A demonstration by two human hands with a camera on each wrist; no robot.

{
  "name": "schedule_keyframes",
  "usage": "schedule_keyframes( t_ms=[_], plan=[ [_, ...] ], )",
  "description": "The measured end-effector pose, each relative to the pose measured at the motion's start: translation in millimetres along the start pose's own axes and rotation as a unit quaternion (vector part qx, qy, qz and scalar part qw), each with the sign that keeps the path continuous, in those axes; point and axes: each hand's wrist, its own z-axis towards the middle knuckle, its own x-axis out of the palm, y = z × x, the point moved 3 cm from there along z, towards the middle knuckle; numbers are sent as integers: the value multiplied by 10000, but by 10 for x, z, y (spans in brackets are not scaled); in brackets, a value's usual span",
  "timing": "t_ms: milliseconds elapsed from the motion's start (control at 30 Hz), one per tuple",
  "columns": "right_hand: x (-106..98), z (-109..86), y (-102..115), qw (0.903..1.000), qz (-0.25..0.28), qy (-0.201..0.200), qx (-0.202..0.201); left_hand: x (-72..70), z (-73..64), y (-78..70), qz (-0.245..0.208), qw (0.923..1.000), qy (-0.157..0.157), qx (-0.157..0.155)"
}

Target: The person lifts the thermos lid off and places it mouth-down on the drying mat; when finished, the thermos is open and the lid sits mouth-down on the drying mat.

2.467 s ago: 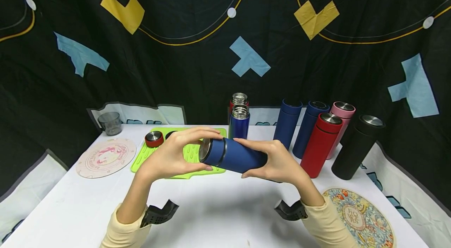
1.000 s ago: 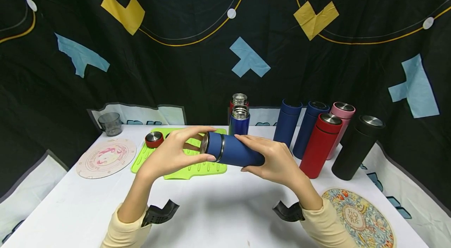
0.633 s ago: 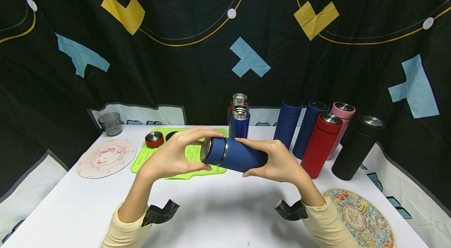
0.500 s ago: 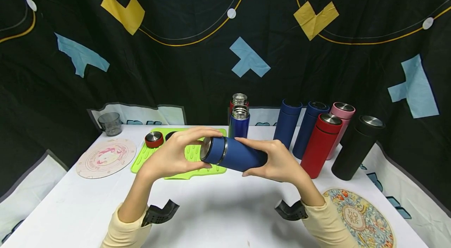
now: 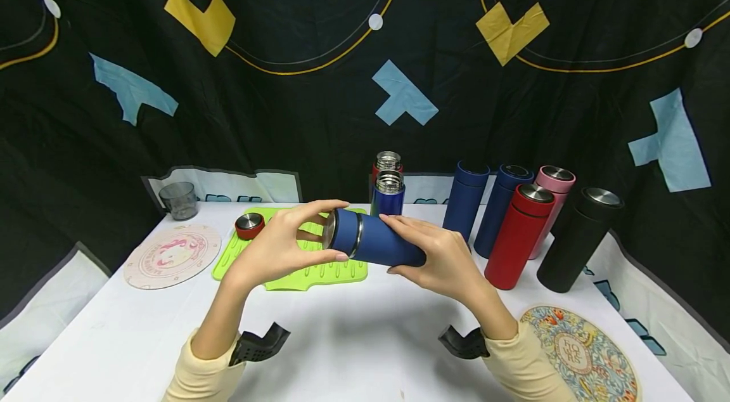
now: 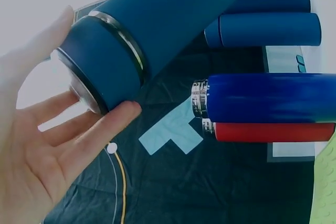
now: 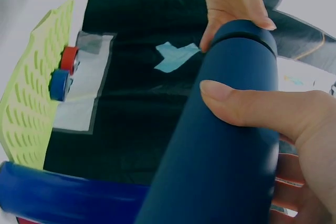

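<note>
A matte blue thermos flask [image 5: 384,243] is held in the air above the white table, lying nearly sideways with its lid [image 5: 345,232] to the left. My left hand [image 5: 279,246] grips that lid between thumb and fingers. Round the body, my right hand [image 5: 439,253] has its thumb on the near side and fingers behind, as the right wrist view shows. A shiny metal band [image 6: 123,43] rings the flask between lid and body. Part of the flask's base end is hidden by my right hand.
Two lidless flasks, one glossy blue [image 5: 388,199] and one red behind it, stand at the back. Several lidded flasks, including a red one [image 5: 516,243], stand right. A green mat [image 5: 319,275] bears a red lid [image 5: 249,226] and a blue lid [image 7: 59,85]. A cup [image 5: 179,200] stands far left.
Over the last half second, the flask shifts slightly up and left as both hands turn it. Across the earlier frames, the hands rock back and forth between these two poses, keeping hold throughout.
</note>
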Motion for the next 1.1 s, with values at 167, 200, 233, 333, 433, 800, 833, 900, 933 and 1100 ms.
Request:
schedule_keyframes(
  t_ms=[167,200,233,333,433,800,833,900,933,1100],
  plan=[
    [-21,-15,-38,9971,678,285,193,8,4,-29,48,9984,252,504],
    [-25,-17,-47,9952,859,384,257,9,0,-37,41,9978,292,594],
    [-27,-19,-57,9929,1030,489,326,10,-3,-46,33,9973,322,663],
    [-34,-22,-76,9858,1423,742,496,11,-15,-71,-14,9960,345,825],
    [-43,-22,-80,9820,1595,822,594,8,-22,-78,-58,9951,284,942],
    [-35,-2,16,9997,187,98,116,0,-5,-20,-156,9989,-181,411],
    [-33,-2,18,9999,89,56,102,3,-2,-13,-187,9991,-190,337],
    [-34,-4,17,9999,34,17,96,9,3,-5,-174,9993,-135,300],
    [-35,-5,13,9999,84,27,98,11,6,-6,-162,9993,-78,325],
    [-39,-13,-37,9965,758,279,210,12,5,-23,-105,9975,231,662]
  ],
)
